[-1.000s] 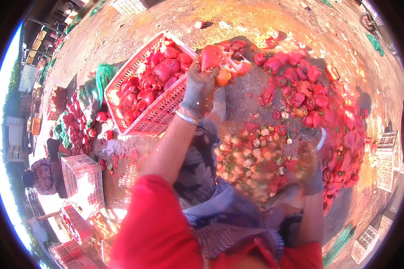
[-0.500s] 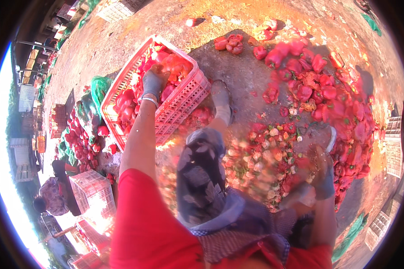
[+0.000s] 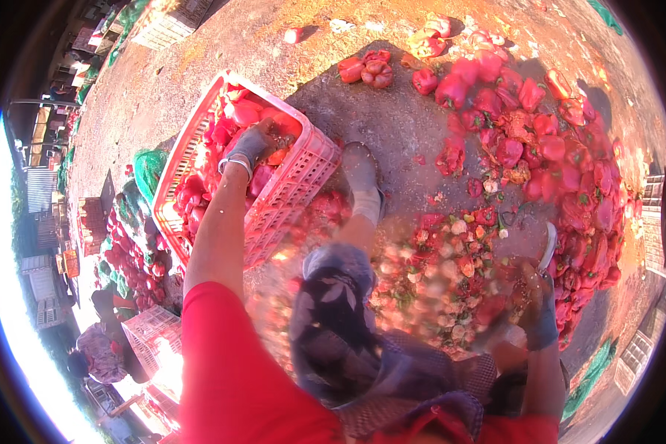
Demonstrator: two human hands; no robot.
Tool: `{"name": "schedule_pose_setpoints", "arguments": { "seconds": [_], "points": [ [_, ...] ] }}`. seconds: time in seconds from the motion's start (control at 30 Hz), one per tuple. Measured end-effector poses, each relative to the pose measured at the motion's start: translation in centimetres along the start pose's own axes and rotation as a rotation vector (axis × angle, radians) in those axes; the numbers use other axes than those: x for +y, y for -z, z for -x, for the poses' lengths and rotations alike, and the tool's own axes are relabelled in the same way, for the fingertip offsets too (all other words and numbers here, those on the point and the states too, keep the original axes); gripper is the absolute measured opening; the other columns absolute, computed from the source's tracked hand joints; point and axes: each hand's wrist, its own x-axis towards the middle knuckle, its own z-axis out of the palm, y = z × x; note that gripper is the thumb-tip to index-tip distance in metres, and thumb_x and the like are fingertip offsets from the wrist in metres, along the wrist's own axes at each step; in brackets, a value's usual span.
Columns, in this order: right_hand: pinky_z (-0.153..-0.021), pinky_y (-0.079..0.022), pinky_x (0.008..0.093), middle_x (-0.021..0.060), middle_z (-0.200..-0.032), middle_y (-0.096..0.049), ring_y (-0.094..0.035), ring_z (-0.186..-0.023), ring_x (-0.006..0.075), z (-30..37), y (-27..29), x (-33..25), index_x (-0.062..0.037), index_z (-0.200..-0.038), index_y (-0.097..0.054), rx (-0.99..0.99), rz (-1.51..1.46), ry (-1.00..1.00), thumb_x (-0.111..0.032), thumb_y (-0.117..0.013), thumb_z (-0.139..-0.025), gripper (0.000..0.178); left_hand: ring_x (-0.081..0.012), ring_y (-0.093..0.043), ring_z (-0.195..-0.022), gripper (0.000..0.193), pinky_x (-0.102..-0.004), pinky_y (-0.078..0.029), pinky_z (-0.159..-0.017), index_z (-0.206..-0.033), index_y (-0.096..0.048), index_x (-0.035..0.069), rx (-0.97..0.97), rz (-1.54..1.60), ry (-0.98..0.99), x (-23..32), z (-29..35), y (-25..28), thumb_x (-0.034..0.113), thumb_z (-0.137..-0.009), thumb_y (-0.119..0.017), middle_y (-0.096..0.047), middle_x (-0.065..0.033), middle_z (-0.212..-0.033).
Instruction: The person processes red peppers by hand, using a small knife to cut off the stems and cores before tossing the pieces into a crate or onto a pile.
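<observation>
My left hand (image 3: pixel 250 144), in a grey glove with dirty fingertips, rests over the red bell peppers (image 3: pixel 192 194) inside a pink slotted plastic crate (image 3: pixel 297 172). Its fingers reach forward over the load beside an orange-red pepper (image 3: pixel 285 124), and no pepper shows in its grasp. At the lower right, my right hand (image 3: pixel 538 305) hangs near my knee, gloved and heavily soiled. Its fingers look curled, but blur hides what they hold. Below it and to its left lies a heap of pale pepper cores and red scraps (image 3: pixel 451 255).
A large pile of red peppers (image 3: pixel 570 192) covers the ground at right, with loose peppers (image 3: pixel 376 72) farther off. My shoe (image 3: pixel 361 166) stands beside the crate. At left are a green net (image 3: pixel 149 174), another pepper pile (image 3: pixel 137 259), a pale crate (image 3: pixel 154 337) and a crouching person (image 3: pixel 100 351).
The whole view has shifted slightly. My left hand has moved a little to the right across the crate's load, and the orange-red pepper, blurred earlier, now lies still. My right hand stays low.
</observation>
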Motion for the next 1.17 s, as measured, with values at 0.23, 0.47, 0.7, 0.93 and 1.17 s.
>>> {"name": "schedule_pose_setpoints", "arguments": {
  "seconds": [0.23,0.47,0.7,0.93,1.17],
  "points": [
    [-0.049,-0.047,0.0255,0.0093,-0.093,-0.06,-0.054,-0.062,0.0119,-2.2,-0.4,-1.8,0.0005,-0.122,-0.052,0.065,-0.787,-0.969,-0.026,-0.051,-0.095,0.038,-0.0374,-0.061,-0.105,0.04,-0.0458,-0.048,-0.088,-0.114,-0.062,0.013,-0.053,-0.182,-0.057,-4.3,-5.3,-5.1,0.039,-0.083,-0.059,-0.065,-0.0212,-0.11],
    [-0.049,-0.049,0.0264,0.0087,-0.085,-0.062,-0.059,-0.062,0.0126,-0.2,2.9,2.2,-0.0022,-0.104,-0.059,0.464,-0.867,-1.163,-0.024,-0.06,-0.093,0.025,-0.0284,-0.065,-0.102,0.039,-0.0401,-0.049,-0.084,-0.12,-0.061,0.003,0.166,0.338,0.275,-13.5,-8.7,-7.9,0.03,-0.094,-0.049,-0.067,-0.0204,-0.109],
    [-0.046,-0.046,0.0272,0.0038,-0.078,-0.06,-0.054,-0.057,0.0109,10.2,10.9,5.2,-0.0055,-0.097,-0.06,1.133,-0.721,-1.082,-0.025,-0.062,-0.091,0.021,-0.02,-0.06,-0.104,0.029,-0.0311,-0.048,-0.091,-0.121,-0.057,-0.002,0.187,0.358,-0.008,-7.7,-3.5,-5.2,0.005,-0.092,-0.053,-0.063,-0.0128,-0.116],
    [-0.047,-0.043,0.0269,0.0021,-0.075,-0.053,-0.051,-0.056,0.0132,10.3,17.5,0.3,-0.0068,-0.111,-0.059,1.282,-0.991,-1.044,-0.029,-0.055,-0.095,0.027,-0.0259,-0.066,-0.092,0.023,-0.0347,-0.051,-0.081,-0.107,-0.063,-0.001,0.46,0.119,-0.307,15.6,2.1,-7.2,0.012,-0.089,-0.059,-0.069,-0.0176,-0.099],
    [-0.051,-0.045,0.0233,0.0047,-0.088,-0.062,-0.054,-0.06,0.0113,17.2,19.5,-0.4,-0.003,-0.119,-0.056,1.343,-1.188,-0.95,-0.027,-0.062,-0.091,0.038,-0.0241,-0.065,-0.095,0.03,-0.036,-0.05,-0.085,-0.115,-0.06,0.002,-0.046,0.181,-0.622,41.2,4.5,-25.0,0.014,-0.088,-0.063,-0.067,-0.0158,-0.103]
  ]
}}
